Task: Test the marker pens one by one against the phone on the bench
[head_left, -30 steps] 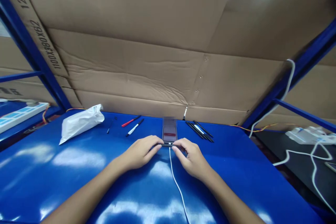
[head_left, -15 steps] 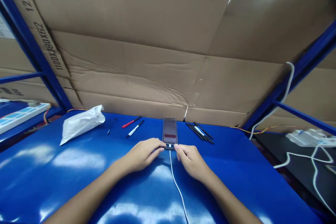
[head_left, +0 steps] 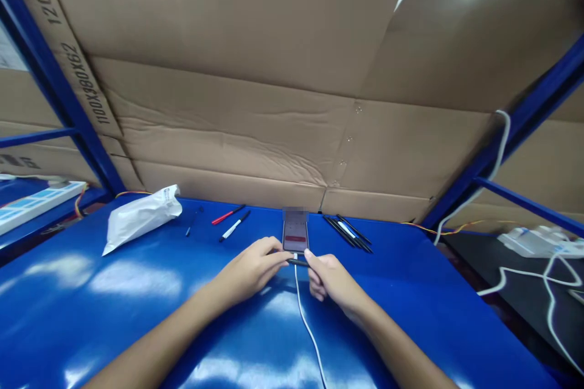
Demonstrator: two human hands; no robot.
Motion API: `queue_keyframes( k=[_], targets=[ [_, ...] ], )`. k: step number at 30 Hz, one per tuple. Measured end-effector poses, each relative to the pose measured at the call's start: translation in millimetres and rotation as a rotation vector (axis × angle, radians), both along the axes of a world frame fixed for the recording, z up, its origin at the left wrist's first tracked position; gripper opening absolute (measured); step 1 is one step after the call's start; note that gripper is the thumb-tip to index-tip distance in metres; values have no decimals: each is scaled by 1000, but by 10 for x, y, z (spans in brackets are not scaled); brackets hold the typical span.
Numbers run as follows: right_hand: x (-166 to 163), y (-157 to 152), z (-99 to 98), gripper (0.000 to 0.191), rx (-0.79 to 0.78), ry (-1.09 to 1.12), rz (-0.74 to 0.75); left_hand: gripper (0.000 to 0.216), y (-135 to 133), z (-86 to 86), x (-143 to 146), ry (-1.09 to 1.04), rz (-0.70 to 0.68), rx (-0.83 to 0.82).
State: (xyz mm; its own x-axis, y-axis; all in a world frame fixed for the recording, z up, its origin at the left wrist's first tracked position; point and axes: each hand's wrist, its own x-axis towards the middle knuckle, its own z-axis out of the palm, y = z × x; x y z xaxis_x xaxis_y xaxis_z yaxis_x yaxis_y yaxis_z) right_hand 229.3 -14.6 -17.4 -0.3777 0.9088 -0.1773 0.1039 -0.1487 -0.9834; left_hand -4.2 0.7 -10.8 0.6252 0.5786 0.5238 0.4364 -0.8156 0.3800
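**Hands.** Left hand (head_left: 249,271): closed narrow, fingers pinching the left end of a short black stick (head_left: 297,262). Right hand (head_left: 331,282): also narrow, fingers curled at the stick's right end; whether they grip it or only touch it cannot be told.

**Main item.** Phone (head_left: 295,236): stands upright at centre frame near the far table edge, just beyond the stick, screen facing the person, with a red bar on the display and its top blurred out. White cable (head_left: 303,316): runs from the phone's foot toward the bottom of the frame, passing between the hands.

**Surroundings.** Blue table (head_left: 410,292), glossy. Beyond the left hand: red pen (head_left: 227,214), black-and-white marker (head_left: 234,226), small dark pen (head_left: 194,222), white plastic bag (head_left: 141,217). Beyond the right hand: bundle of black pens (head_left: 347,232). Behind: cardboard sheet (head_left: 228,103). Lower right: white power strip (head_left: 538,243).

**Risks.** A hard knock from the stick or knuckles could topple the phone, as it stands close to them. A snag on the cable could tug it loose or drag the phone. A loose grip could let the stick drop.
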Motion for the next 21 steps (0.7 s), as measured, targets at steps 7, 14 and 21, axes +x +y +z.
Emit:
queue_keyframes(
  k=[7, 14, 21],
  targets=[
    [-40, -66, 58, 68, -62, 136, 67, 32, 9, 52, 59, -614, 147, -463],
    [-56, -73, 10, 69, -74, 142, 102, 96, 16, 4, 162, -895, 73, -964],
    [-48, -81, 18, 68, -67, 134, 97, 76, 36, 42, 160, -987, 58, -1035]
  ],
)
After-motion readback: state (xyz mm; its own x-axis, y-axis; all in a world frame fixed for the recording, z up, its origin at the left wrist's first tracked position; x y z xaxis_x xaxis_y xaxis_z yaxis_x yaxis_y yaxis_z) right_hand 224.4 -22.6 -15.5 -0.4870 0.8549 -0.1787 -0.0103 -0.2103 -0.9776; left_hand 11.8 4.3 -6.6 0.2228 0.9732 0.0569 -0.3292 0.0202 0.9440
